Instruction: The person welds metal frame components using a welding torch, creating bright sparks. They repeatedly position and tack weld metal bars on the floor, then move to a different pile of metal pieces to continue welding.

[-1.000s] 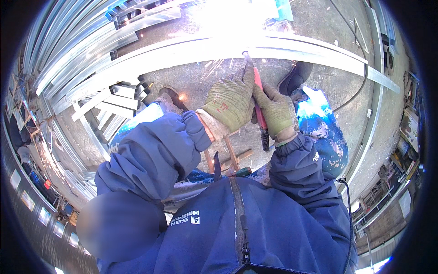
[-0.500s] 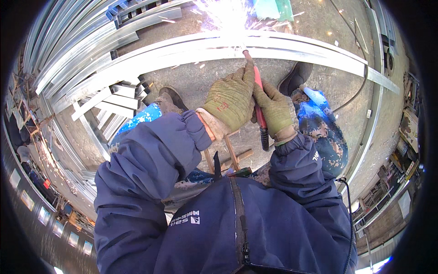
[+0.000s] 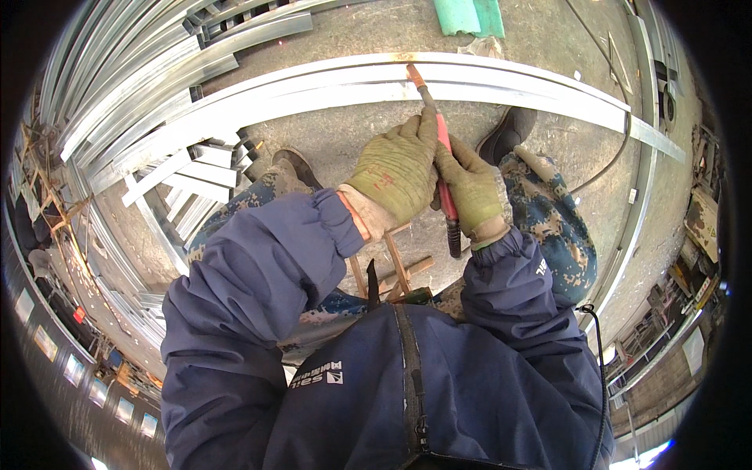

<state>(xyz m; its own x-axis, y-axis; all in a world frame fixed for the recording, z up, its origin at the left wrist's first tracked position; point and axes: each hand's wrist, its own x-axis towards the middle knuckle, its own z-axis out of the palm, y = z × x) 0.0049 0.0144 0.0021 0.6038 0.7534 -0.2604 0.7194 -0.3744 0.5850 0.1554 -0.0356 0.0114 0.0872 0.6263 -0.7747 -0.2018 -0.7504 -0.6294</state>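
A red-handled welding torch (image 3: 448, 202) slants up and away from me. Its copper-coloured nozzle rests at or just above a long bright metal profile (image 3: 313, 88) lying across in front of my feet. A brownish scorched patch marks the profile's far edge by the tip. My left hand (image 3: 392, 168), in a worn olive glove, is closed about the front of the torch; its thumb side hides part of the neck. Gloved alike, my right hand (image 3: 472, 186) grips the handle from the right, and the black cable end hangs below it.
Long metal profiles (image 3: 141, 86) are stacked at the left, with short offcuts (image 3: 207, 172) nearer me. A green sheet (image 3: 468, 17) lies beyond the work. A dark cable (image 3: 609, 59) curves down the right side. Beneath me stands a wooden stool (image 3: 398, 262).
The bright arc, sparks and blue glare at the torch tip have gone out, leaving the nozzle and scorched patch visible. Both hands keep their hold and have barely moved.
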